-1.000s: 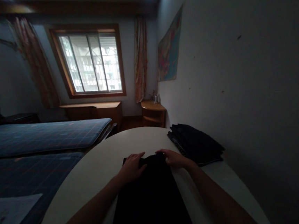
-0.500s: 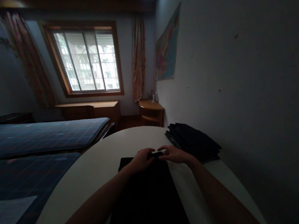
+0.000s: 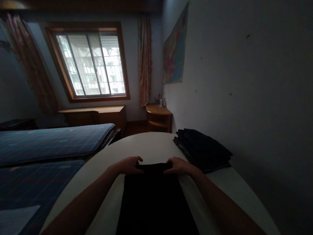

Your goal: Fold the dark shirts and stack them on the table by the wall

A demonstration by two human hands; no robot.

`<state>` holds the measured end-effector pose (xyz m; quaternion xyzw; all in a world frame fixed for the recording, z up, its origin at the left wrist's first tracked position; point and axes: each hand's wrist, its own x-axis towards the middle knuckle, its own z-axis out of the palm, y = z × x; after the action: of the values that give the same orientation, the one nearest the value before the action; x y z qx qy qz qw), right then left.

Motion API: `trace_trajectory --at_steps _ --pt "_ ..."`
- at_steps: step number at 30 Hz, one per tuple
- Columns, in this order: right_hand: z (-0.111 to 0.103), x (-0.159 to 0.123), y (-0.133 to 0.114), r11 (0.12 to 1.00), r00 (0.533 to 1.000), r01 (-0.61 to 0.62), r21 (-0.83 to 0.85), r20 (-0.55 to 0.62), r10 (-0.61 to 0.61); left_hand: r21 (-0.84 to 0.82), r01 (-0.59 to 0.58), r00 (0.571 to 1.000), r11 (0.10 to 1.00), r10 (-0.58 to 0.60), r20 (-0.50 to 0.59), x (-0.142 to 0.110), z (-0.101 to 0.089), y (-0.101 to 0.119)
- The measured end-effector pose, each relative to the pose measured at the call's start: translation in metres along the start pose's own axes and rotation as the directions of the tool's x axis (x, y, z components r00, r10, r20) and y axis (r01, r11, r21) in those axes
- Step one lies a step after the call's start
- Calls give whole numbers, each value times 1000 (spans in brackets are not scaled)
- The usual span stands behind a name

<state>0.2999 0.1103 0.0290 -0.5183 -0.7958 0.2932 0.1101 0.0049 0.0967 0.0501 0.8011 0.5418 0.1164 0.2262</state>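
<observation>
A long black piece of clothing, apparently folded trousers (image 3: pixel 155 205), lies flat on the round white table (image 3: pixel 145 144), its narrow far edge running crosswise between my hands. At the left corner of that edge, my left hand (image 3: pixel 128 165) has its thumb on the cloth and a finger lifted a little above. My right hand (image 3: pixel 178 165) grips the right corner, thumb on top and fingers curled over the far edge. The near end of the cloth runs out of view at the bottom.
A stack of dark folded clothes (image 3: pixel 203 150) sits at the table's right, close to the wall (image 3: pixel 255 123). To the left are beds with blue plaid mattresses (image 3: pixel 49 143). A desk (image 3: pixel 109 114) and a corner shelf (image 3: pixel 158 111) stand beyond, under the window (image 3: pixel 94 64).
My hands have parted from the middle of the far edge, the left moving left to its corner. The far edge now looks straighter, and its left corner has shifted.
</observation>
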Motion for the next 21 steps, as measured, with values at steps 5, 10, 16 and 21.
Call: trace_trajectory --at_steps 5,10,16,21 --pt "4 3 1 999 999 -10 52 -53 13 -59 46 989 997 -37 145 -2 -11 -18" --pt "4 4 2 990 999 51 133 -20 -48 -119 25 972 993 4 234 -2 -11 -23" --pt "-5 16 5 975 991 123 186 -74 -111 -122 16 994 992 -3 111 7 -20 -23" --pt "-32 35 1 968 965 194 160 -207 -159 -61 -44 996 997 38 -86 20 -37 -12"
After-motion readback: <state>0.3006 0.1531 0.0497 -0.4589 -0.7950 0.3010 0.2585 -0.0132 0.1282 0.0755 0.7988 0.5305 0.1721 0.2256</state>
